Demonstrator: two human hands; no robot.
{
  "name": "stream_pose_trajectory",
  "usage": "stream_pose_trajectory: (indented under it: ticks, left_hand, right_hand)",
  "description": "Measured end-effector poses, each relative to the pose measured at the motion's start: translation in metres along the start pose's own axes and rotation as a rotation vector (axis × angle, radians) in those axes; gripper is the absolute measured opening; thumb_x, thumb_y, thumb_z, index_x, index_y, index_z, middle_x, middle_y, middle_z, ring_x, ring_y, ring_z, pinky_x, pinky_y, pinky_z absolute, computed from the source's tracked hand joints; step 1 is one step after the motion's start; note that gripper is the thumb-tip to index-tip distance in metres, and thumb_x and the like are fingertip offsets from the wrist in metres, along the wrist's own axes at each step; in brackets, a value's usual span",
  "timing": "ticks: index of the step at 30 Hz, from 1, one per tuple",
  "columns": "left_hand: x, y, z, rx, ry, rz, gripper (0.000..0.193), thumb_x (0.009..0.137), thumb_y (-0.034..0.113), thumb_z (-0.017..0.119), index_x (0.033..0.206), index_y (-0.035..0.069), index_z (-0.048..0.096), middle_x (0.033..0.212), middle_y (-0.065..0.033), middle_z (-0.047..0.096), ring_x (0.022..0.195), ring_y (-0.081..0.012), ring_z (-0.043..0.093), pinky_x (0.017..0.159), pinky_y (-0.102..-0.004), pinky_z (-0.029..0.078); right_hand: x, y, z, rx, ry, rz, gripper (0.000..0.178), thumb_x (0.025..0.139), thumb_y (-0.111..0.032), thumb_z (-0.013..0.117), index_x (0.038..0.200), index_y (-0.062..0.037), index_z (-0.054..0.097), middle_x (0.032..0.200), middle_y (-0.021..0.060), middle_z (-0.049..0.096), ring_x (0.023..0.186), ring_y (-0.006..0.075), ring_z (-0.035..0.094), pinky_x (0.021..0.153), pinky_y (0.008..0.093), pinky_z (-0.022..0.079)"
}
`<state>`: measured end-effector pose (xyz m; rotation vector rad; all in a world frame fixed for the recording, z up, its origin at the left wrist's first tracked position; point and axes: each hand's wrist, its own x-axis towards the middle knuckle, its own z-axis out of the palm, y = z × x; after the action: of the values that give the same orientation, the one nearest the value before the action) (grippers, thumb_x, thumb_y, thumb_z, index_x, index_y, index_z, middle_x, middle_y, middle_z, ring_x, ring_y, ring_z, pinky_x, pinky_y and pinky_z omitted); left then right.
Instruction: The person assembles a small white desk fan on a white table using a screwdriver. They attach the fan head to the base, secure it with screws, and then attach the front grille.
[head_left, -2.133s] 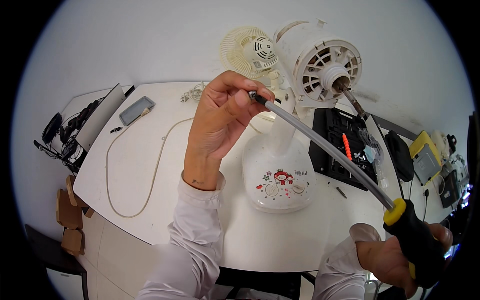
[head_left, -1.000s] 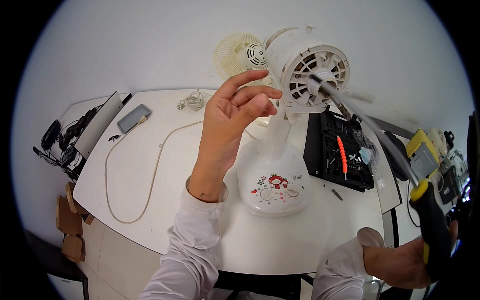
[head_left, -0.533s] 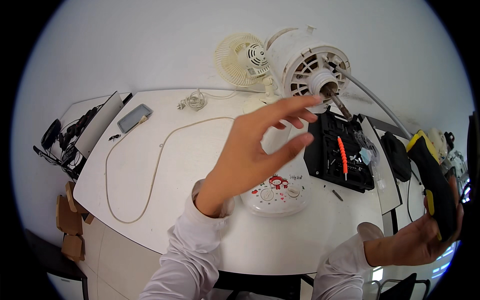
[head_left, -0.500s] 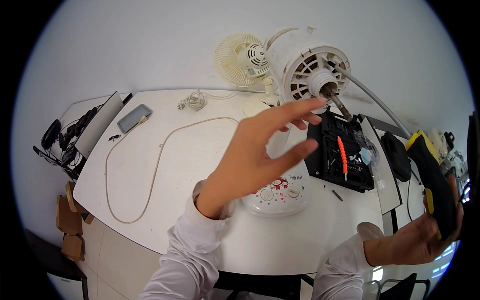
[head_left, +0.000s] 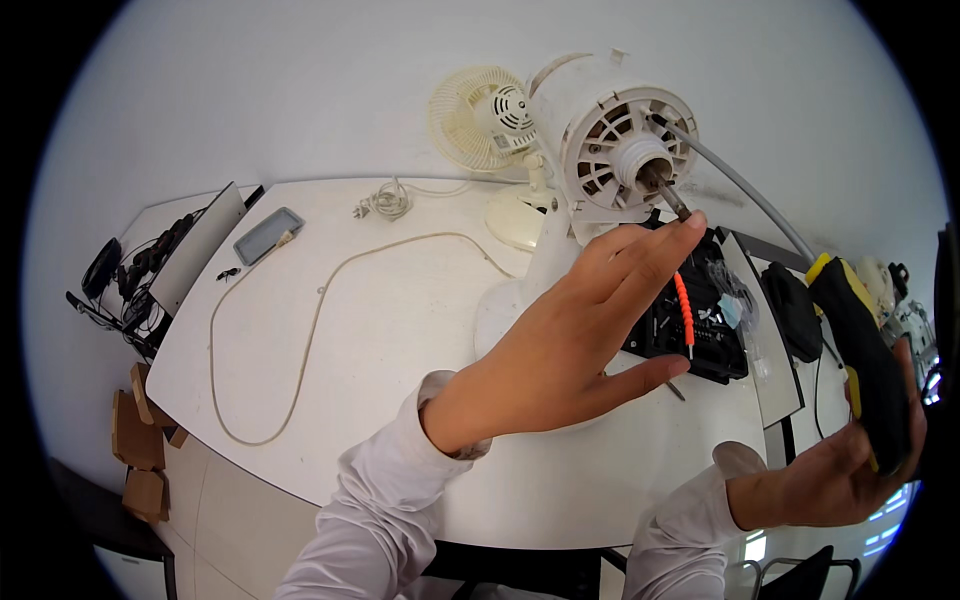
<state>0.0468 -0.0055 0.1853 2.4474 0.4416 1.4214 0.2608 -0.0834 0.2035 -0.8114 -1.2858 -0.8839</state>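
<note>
In my right hand (head_left: pixel 835 478), at the far right, is a long screwdriver (head_left: pixel 868 365) with a black and yellow handle. Its grey shaft reaches up and left to the slotted front of a white fan motor housing (head_left: pixel 560 120); the tip appears to rest at the upper part of that front. My left hand (head_left: pixel 570 335) is open, its fingers stretched and thumb apart, over the fan's white base (head_left: pixel 492 318). Its fingertips overlap the end of the motor's metal spindle (head_left: pixel 672 193); I cannot tell whether they touch.
An open black tool case (head_left: pixel 655 330) with an orange flexible bit extension (head_left: pixel 685 310) lies at the right. Behind stands a second, cream fan (head_left: pixel 480 120). A power cord (head_left: pixel 320 300) curves across the white table to a grey tray (head_left: pixel 268 237). Cardboard boxes (head_left: pixel 140 440) stand at left.
My left hand has moved right and slightly down, now covering the controls on the fan base. The screwdriver handle has shifted slightly left and stays in my right hand.
</note>
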Motion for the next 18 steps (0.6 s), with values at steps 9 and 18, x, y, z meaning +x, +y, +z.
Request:
stream_pose_trajectory:
  ticks: [9, 18]
  left_hand:
    - [0.000, -0.001, -0.002, 0.036, 0.027, 0.013, 0.072, 0.072, 0.005, 0.064, 0.134, -0.001, 0.027, 0.137, -0.0127, 0.034, 0.117, -0.0330, 0.036, 0.100, -0.0401, 0.028]
    - [0.000, 0.003, -0.005, 0.141, 0.082, -0.034, 0.064, 0.073, 0.005, 0.063, 0.132, 0.006, 0.037, 0.126, -0.0147, 0.038, 0.117, -0.0318, 0.038, 0.096, -0.0397, 0.033]
  right_hand:
    - [0.003, -0.023, -0.025, 0.155, -0.424, -0.104, 0.029, 0.092, -0.027, 0.039, 0.115, -0.0088, 0.042, 0.105, 0.0265, 0.054, 0.088, 0.0302, 0.061, 0.052, 0.0255, 0.054]
    - [0.003, -0.038, -0.010, -0.146, -0.234, -0.145, 0.031, 0.094, -0.026, 0.029, 0.115, -0.0089, 0.045, 0.107, 0.0182, 0.051, 0.075, 0.0175, 0.057, 0.045, 0.0180, 0.040]
